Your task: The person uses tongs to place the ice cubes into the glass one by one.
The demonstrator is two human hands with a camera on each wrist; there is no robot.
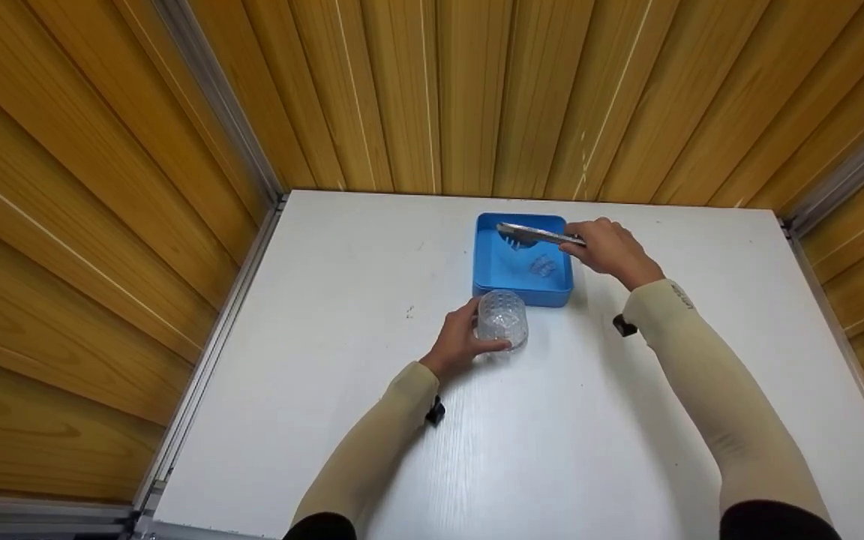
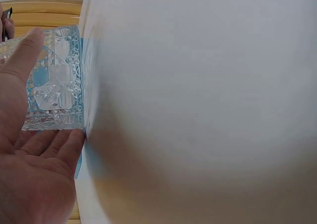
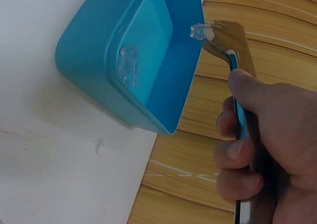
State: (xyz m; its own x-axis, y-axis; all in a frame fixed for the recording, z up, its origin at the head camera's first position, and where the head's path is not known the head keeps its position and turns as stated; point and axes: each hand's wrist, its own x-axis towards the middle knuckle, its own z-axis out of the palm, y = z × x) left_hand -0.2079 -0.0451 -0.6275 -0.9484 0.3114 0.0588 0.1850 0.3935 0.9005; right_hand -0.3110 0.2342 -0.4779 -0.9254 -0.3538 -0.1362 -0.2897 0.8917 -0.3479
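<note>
Sleeves (image 1: 724,397): pale beige on both arms, black at their lower ends, reaching in over the near part of the white table (image 1: 289,390); a small black device (image 1: 436,411) sits at each wrist.
Left hand (image 1: 462,341): thumb on one side and fingers on the other, gripping the patterned glass.
Glass (image 1: 503,321): clear, embossed all over, held upright at the tabletop, just in front of the blue box's near wall; whether the two touch, I cannot tell.
Right hand (image 1: 608,247): fingers curled round the handle of the metal tongs, beside the box's far right corner.
Tongs (image 1: 541,234): extended leftward over the box, with fork-like tines; the right wrist view shows a clear piece (image 3: 197,31) at their tips.
Blue box (image 1: 488,262): open-topped, near the middle of the table's far edge.
Clear pieces (image 1: 543,265): lying together on the box floor, toward its near right corner.
Wall (image 1: 469,97): orange-brown wood panels behind the table's far edge, with a grey metal post (image 1: 226,97) rising by the far left corner.
</note>
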